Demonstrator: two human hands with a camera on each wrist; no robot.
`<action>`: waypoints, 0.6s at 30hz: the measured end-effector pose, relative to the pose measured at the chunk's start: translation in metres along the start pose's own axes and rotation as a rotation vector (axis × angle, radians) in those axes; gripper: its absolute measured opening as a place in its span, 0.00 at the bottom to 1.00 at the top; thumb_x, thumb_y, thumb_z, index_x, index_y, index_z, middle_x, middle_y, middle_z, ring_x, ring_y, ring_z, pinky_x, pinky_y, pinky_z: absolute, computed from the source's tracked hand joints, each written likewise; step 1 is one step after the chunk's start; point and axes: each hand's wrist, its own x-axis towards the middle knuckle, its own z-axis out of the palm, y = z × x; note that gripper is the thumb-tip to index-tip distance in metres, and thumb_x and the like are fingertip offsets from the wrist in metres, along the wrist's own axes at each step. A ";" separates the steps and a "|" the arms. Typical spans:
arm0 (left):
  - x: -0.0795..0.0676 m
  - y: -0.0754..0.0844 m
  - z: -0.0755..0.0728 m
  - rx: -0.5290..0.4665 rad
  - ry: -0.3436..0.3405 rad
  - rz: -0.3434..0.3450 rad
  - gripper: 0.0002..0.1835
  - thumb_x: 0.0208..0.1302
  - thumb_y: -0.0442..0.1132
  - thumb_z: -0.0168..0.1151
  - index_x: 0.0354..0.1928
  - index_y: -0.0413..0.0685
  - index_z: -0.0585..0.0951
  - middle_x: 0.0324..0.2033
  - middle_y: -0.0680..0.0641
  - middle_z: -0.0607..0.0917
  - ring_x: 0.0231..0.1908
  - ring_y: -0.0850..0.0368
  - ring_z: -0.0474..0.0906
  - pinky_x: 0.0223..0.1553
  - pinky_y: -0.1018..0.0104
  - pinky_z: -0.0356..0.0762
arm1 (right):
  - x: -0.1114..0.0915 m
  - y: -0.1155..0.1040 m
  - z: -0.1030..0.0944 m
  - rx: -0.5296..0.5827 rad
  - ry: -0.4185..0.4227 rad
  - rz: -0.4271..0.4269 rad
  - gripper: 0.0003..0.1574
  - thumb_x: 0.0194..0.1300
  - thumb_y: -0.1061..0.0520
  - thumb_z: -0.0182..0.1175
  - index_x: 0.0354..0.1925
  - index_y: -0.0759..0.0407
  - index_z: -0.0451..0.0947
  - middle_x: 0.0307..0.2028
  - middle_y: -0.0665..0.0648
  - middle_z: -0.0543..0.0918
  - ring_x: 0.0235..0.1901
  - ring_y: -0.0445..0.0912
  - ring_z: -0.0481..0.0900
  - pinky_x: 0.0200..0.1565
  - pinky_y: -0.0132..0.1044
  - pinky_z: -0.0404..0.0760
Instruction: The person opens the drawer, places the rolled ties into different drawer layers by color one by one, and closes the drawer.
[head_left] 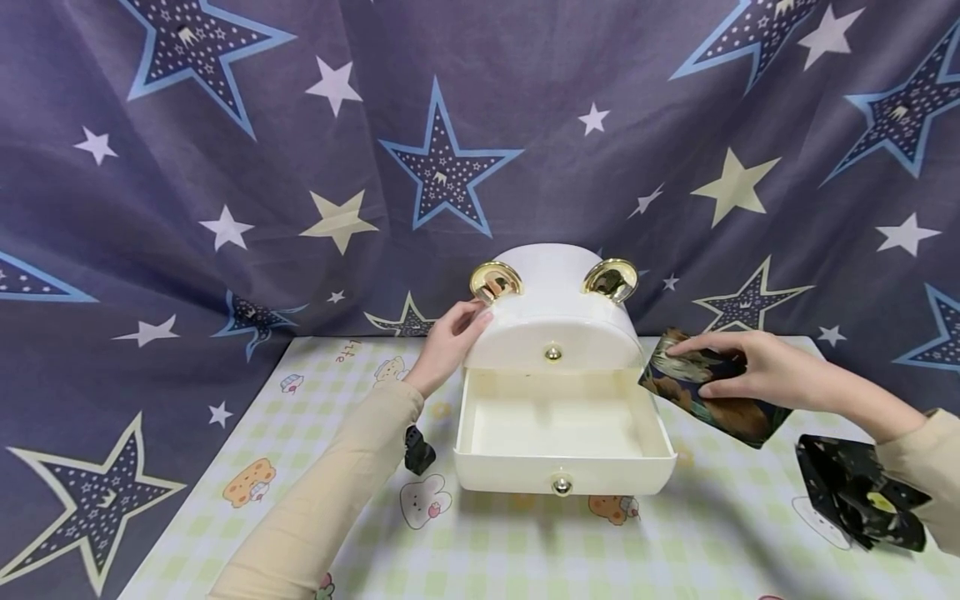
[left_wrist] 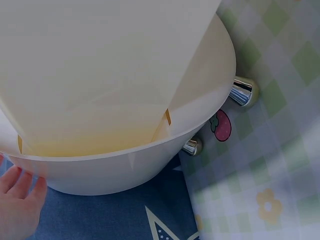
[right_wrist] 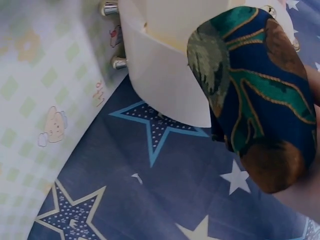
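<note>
A white drawer box (head_left: pixel 558 292) with gold ear-like knobs stands on the table. Its lower drawer (head_left: pixel 566 475) is pulled out, and its inside looks bare. My left hand (head_left: pixel 448 342) rests against the upper left side of the box; in the left wrist view its fingertips touch the white wall. My right hand (head_left: pixel 765 367) pinches a folded dark cloth (head_left: pixel 712 383) with brown and green leaf patterns, thumb and fingers spread over it. The cloth hangs just right of the open drawer, above the table.
A crumpled black floral cloth (head_left: pixel 858 496) lies at the right, beneath my right wrist. A small black object (head_left: pixel 418 450) is beside my left sleeve. The table has a green checked cover (head_left: pixel 360 533); a starred curtain (head_left: pixel 525 100) hangs behind.
</note>
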 end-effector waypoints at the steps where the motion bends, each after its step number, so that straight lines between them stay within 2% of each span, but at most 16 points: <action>1: -0.001 0.001 0.000 0.001 0.001 0.000 0.18 0.65 0.37 0.50 0.52 0.31 0.69 0.60 0.37 0.64 0.61 0.49 0.59 0.62 0.71 0.58 | 0.002 -0.002 -0.001 -0.004 -0.005 -0.008 0.28 0.53 0.59 0.63 0.54 0.52 0.71 0.47 0.54 0.75 0.19 0.32 0.64 0.20 0.27 0.67; 4: -0.001 0.001 0.000 0.003 0.001 0.000 0.18 0.65 0.37 0.50 0.52 0.31 0.69 0.60 0.37 0.64 0.61 0.49 0.59 0.62 0.70 0.58 | 0.007 -0.007 -0.002 -0.013 -0.023 -0.023 0.28 0.54 0.58 0.62 0.54 0.51 0.70 0.48 0.54 0.75 0.21 0.33 0.63 0.21 0.28 0.65; 6: 0.000 0.000 0.000 0.002 0.000 0.000 0.18 0.65 0.37 0.50 0.52 0.31 0.69 0.60 0.37 0.64 0.61 0.49 0.59 0.62 0.70 0.58 | 0.010 -0.011 -0.003 -0.020 -0.035 -0.027 0.27 0.54 0.57 0.62 0.54 0.50 0.70 0.48 0.53 0.76 0.24 0.32 0.66 0.23 0.27 0.68; 11: 0.007 -0.015 -0.002 -0.019 -0.004 0.006 0.18 0.64 0.39 0.51 0.52 0.34 0.70 0.60 0.39 0.64 0.61 0.50 0.59 0.62 0.71 0.58 | 0.018 -0.016 -0.001 -0.060 -0.045 -0.068 0.26 0.54 0.58 0.62 0.53 0.49 0.71 0.49 0.51 0.76 0.43 0.33 0.71 0.33 0.25 0.74; 14: 0.012 -0.026 -0.002 -0.017 0.006 0.017 0.19 0.64 0.42 0.52 0.52 0.37 0.71 0.59 0.41 0.66 0.61 0.52 0.60 0.61 0.73 0.59 | 0.023 -0.019 0.000 -0.078 -0.045 -0.102 0.27 0.53 0.60 0.63 0.53 0.49 0.71 0.48 0.49 0.76 0.39 0.33 0.71 0.32 0.25 0.73; 18: 0.013 -0.030 -0.001 0.012 0.018 0.031 0.19 0.64 0.43 0.52 0.52 0.39 0.71 0.59 0.42 0.66 0.60 0.53 0.60 0.61 0.73 0.59 | 0.030 -0.024 0.002 -0.075 -0.074 -0.092 0.27 0.53 0.59 0.63 0.53 0.48 0.70 0.49 0.50 0.76 0.39 0.34 0.71 0.33 0.27 0.74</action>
